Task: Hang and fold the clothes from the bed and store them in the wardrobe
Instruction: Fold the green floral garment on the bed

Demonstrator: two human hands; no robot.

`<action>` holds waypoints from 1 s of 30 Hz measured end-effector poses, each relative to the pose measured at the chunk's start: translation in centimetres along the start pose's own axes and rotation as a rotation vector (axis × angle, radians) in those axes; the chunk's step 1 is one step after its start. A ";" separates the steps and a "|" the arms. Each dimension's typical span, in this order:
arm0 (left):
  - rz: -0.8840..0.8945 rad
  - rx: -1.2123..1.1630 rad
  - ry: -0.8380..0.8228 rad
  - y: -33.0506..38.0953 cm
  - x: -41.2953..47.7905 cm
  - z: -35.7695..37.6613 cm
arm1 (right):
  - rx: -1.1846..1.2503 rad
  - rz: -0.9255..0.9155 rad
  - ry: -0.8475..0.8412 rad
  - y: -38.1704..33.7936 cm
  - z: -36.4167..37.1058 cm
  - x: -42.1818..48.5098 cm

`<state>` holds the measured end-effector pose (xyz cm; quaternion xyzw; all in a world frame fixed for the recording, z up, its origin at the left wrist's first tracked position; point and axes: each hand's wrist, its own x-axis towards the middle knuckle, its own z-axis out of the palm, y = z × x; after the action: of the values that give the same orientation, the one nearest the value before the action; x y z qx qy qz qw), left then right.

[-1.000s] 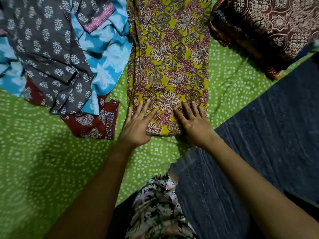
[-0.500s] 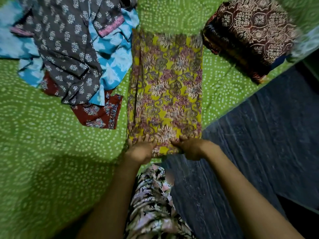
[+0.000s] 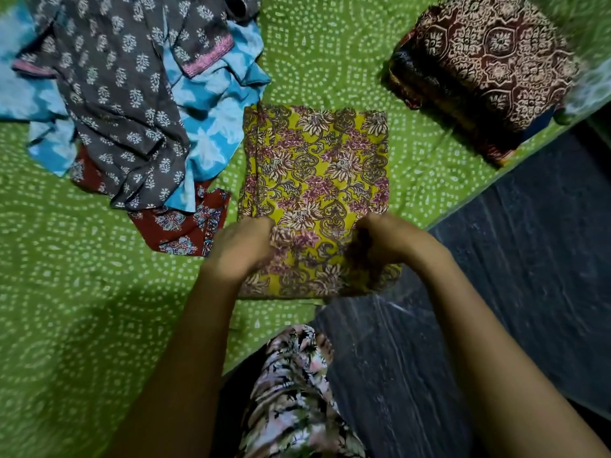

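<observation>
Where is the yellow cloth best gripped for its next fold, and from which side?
At its near edge, one corner per hand, coming from the edge of the bed. The yellow cloth lies flat as a rectangle with that edge nearest; the left hand and right hand grip it there.

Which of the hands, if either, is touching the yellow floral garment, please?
Touching, both: the head view shows the left hand and right hand gripping the near fold of the yellow floral garment.
</observation>
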<state>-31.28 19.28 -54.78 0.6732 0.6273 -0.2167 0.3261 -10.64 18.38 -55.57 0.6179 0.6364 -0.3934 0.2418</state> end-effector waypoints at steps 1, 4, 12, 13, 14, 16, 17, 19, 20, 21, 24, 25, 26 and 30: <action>0.015 -0.004 0.069 0.1 0.9 0.0 | 0.004 0.015 0.043 0.2 -0.2 0.7; 0.070 0.001 0.265 -0.1 4.0 1.5 | -0.059 0.044 0.181 0.5 -0.1 2.8; 0.163 0.032 0.285 -0.9 6.6 9.6 | -0.081 -0.043 0.297 1.1 7.2 7.3; 0.166 0.021 0.329 -1.3 6.5 10.6 | -0.092 -0.046 0.317 1.4 8.3 7.5; 0.168 0.015 0.361 -1.4 6.5 11.3 | -0.091 -0.042 0.344 1.7 9.1 7.7; 0.172 0.016 0.375 -1.6 6.8 11.8 | -0.067 -0.033 0.380 2.0 9.7 8.2; 0.177 0.014 0.368 -1.7 7.0 11.7 | -0.057 -0.033 0.386 2.0 9.8 8.3; 0.182 0.012 0.370 -1.7 7.2 11.6 | -0.037 -0.048 0.414 1.9 9.6 8.3; 0.179 0.021 0.373 -1.7 7.2 11.6 | -0.030 -0.063 0.433 1.9 9.6 8.1; 0.178 0.034 0.375 -1.8 7.1 11.6 | -0.021 -0.084 0.441 2.0 9.6 7.7; 0.248 0.109 0.339 -2.4 6.7 11.6 | -0.015 -0.220 0.387 2.4 10.1 5.9; 0.296 0.139 0.311 -2.8 6.5 11.6 | -0.033 -0.271 0.343 2.5 10.5 5.3; 0.346 0.159 0.279 -3.2 6.2 11.8 | -0.066 -0.306 0.301 2.8 10.9 4.7; 0.417 0.183 0.156 -4.3 5.6 11.8 | -0.202 -0.294 0.258 3.5 11.8 4.2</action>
<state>-33.51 14.80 -67.60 0.8296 0.4758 -0.1478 0.2521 -9.87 11.22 -66.36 0.5363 0.7815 -0.2764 0.1588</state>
